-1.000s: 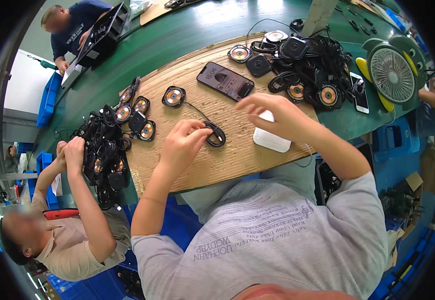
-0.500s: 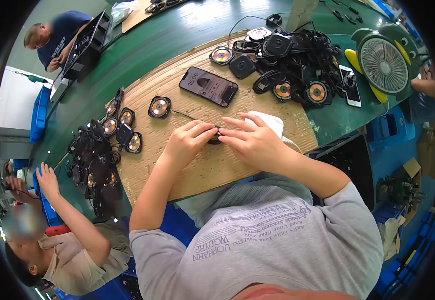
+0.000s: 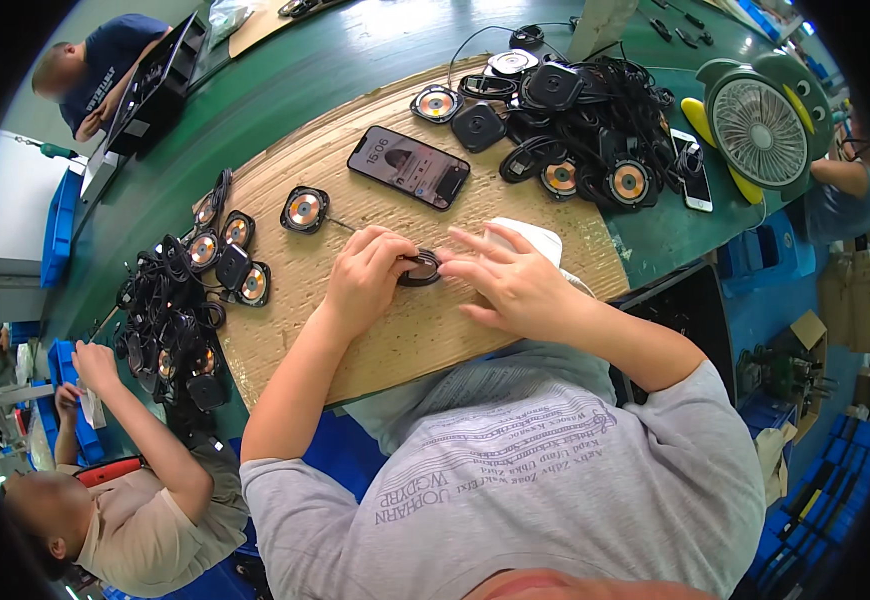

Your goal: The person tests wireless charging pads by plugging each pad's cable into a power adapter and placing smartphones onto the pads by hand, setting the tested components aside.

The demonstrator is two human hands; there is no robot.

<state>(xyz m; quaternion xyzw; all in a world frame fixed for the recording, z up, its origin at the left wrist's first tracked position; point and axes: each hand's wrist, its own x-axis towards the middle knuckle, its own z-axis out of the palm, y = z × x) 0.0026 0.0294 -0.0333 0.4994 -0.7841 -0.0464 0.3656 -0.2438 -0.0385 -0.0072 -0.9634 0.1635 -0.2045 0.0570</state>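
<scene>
My left hand point(image 3: 367, 278) pinches a small coil of black cable point(image 3: 423, 270) over the cardboard sheet point(image 3: 300, 330). From that hand the cable runs left to a square black charger-like pad point(image 3: 305, 210) with a round copper-coloured centre, lying face up on the cardboard. My right hand point(image 3: 515, 280) is just right of the coil, fingers spread, its fingertips close to the coil's edge. Whether they touch it I cannot tell. Behind my right hand lies a white object point(image 3: 533, 240), partly covered by it. A black phone point(image 3: 410, 167) with a lit screen rests beyond my hands.
Heaps of similar cabled pads lie left point(image 3: 170, 320) and far right point(image 3: 595, 130) on the green table point(image 3: 285, 95). A white phone point(image 3: 692, 170) and a green fan point(image 3: 760, 130) stand at the right. One co-worker point(image 3: 125, 490) sits left, another point(image 3: 100, 75) far left.
My hands have moved apart a little, and the cable coil now shows between them. My right fingers have spread. The left co-worker's arm has drawn down; the whole view has shifted slightly.
</scene>
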